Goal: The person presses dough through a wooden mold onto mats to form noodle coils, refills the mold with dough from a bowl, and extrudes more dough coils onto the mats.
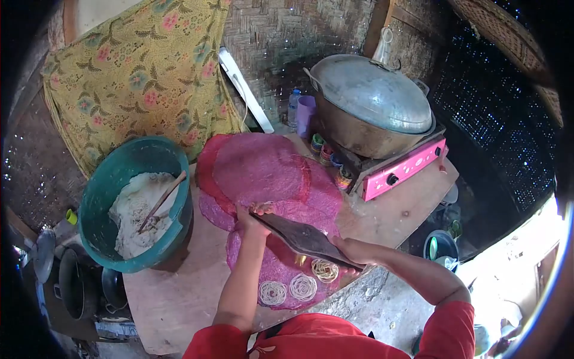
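A dark, flat, elongated board [305, 237] is held between my two hands, tilted above pink-purple mats [257, 170] on the wooden table. My left hand [251, 220] grips its left end, with fingertips showing past the edge. My right hand [353, 251] is closed round its right end, fingers partly hidden beneath. Under the board a small gold-coloured piece [300, 259] shows in part. Just below the board's right half lies a yellowish round lattice of strands [324, 270]. Two paler lattice rounds, one in the middle [303, 288] and one at left [272, 292], rest on the mat nearer my body.
A green basin [89, 221] with white dough and a wooden stick stands at left. At the back right, a large lidded pot [371, 96] sits on a pink stove [403, 170]. Beside it are a purple cup [305, 113], a bottle [293, 107] and several small coloured rolls.
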Tool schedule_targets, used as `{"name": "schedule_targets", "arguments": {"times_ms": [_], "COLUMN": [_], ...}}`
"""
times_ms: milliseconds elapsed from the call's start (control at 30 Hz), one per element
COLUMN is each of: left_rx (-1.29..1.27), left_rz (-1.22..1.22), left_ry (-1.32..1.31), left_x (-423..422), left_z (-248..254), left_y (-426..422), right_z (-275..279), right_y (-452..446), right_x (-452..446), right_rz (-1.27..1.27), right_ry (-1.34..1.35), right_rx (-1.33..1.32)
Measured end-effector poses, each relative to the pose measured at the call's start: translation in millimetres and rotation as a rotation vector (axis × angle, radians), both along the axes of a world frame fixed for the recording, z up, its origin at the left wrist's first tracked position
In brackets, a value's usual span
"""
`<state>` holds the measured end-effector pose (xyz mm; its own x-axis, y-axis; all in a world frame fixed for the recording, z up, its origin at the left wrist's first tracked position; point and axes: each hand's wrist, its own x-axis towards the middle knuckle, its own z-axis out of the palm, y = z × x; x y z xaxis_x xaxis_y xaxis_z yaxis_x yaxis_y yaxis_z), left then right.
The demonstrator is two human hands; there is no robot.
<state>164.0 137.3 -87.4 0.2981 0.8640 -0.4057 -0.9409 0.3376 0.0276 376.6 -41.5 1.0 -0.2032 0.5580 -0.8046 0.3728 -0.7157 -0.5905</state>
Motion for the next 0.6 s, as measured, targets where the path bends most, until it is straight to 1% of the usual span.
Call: {"name": "schedule_targets", "arguments": {"times_ms": [67, 100, 167, 200, 267, 333, 433, 467, 533, 600], "left_rx": [0.089, 0.084, 0.156, 0.159, 0.113, 0.126, 0.143, 0.149, 0.196, 0.252], "left_rz": [0.025, 0.029, 0.020, 0.021, -0.004, 0.011, 0.044, 0.063, 0.062, 0.042], "left_ry": [0.099, 0.101, 0.028, 0.031, -0.061, -0.038, -0.014, -0.011, -0.020, -0.011], "left_x": [-8.0, -14.1, -23.9, -25.6, -26.0, -14.6, -10.5, -9.1, -20.8, -35.1], "left_z": [-3.3, 2.1, 16.6, 19.6, 23.0, 20.9, 27.5, 31.9, 41.7, 51.3], "left_y": [6.4, 6.0, 6.6, 1.9, -9.9, -11.5, -2.3, 2.6, 7.5, 6.1], "right_z": [8.2, 13.4, 19.8, 23.8, 42.2, 47.5, 48.8, 44.7, 31.6, 29.6], "right_y": [3.7, 2.5, -1.2, -2.4, -9.0, -8.6, -1.5, 0.5, 5.0, 2.1], "right_x": [-8.7, -19.1, -22.0, -23.7, -20.3, -13.5, -12.2, -15.6, -20.8, -29.2], "right_rz": [0.134, 0.090, 0.109, 0.126, 0.127, 0.132, 0.127, 0.129, 0.138, 0.122], "right_ry": [-0.214, -0.257, -0.250, -0.245, -0.270, -0.294, -0.444, -0.447, -0.453, -0.412], "right_rx": [0.238, 0.287, 0.277, 0.267, 0.232, 0.192, 0.285, 0.286, 0.506, 0.496]}}
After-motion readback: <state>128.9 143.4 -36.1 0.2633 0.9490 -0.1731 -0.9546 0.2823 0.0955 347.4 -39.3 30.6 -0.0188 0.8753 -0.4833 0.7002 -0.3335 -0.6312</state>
